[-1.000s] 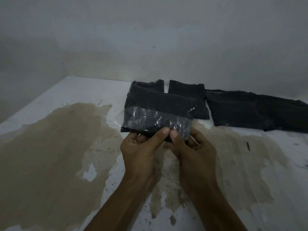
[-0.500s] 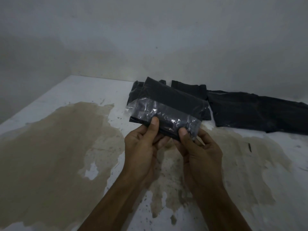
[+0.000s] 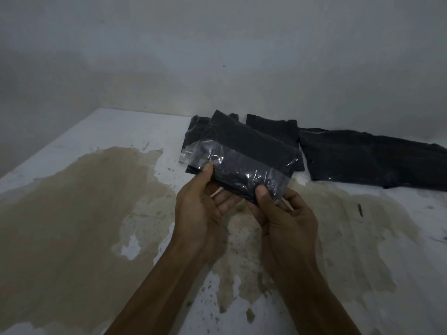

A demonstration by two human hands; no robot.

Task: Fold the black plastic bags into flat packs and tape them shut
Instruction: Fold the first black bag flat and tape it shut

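Left hand [image 3: 205, 209]: palm up, thumb pinching folded black bag pack [image 3: 244, 158] at taped left edge.
Right hand [image 3: 287, 218]: palm up, thumb pinching clear tape [image 3: 242, 165] at lower right corner.
Pack: tilted, above surface [image 3: 96, 189].

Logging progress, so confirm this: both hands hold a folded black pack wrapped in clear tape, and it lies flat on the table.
Wrong on one count. The head view shows the folded black pack lifted off the table, tilted, pinched by the left hand and right hand. Clear tape does band it.
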